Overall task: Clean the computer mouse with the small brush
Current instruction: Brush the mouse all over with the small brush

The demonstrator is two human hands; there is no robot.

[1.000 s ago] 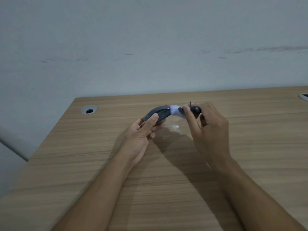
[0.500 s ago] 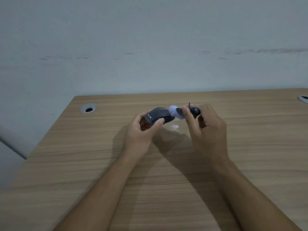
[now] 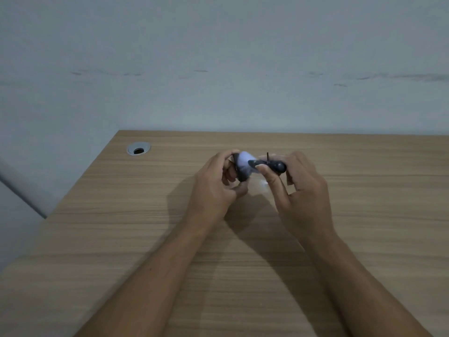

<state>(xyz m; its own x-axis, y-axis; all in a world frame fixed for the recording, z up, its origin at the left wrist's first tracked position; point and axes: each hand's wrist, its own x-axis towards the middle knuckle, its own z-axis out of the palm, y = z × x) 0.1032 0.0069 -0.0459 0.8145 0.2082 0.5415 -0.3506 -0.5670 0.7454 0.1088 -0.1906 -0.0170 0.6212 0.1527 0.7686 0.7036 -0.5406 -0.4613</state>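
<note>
My left hand (image 3: 216,183) grips a dark grey computer mouse (image 3: 241,175), held up above the wooden desk (image 3: 145,239) and turned on edge, so only a narrow part shows past my fingers. My right hand (image 3: 298,188) pinches the black handle of the small brush (image 3: 275,165) between thumb and fingers. The brush's white bristles (image 3: 245,160) press against the mouse's upper side. Most of the mouse is hidden behind my left hand.
A silver cable grommet (image 3: 138,149) sits in the desk's far left corner. A pale wall (image 3: 218,69) rises directly behind the desk. The desk's left edge runs diagonally toward me.
My left hand has rotated the mouse from lying flat to standing on edge and curled further around it. The brush stays against the mouse, now on its upper end.
</note>
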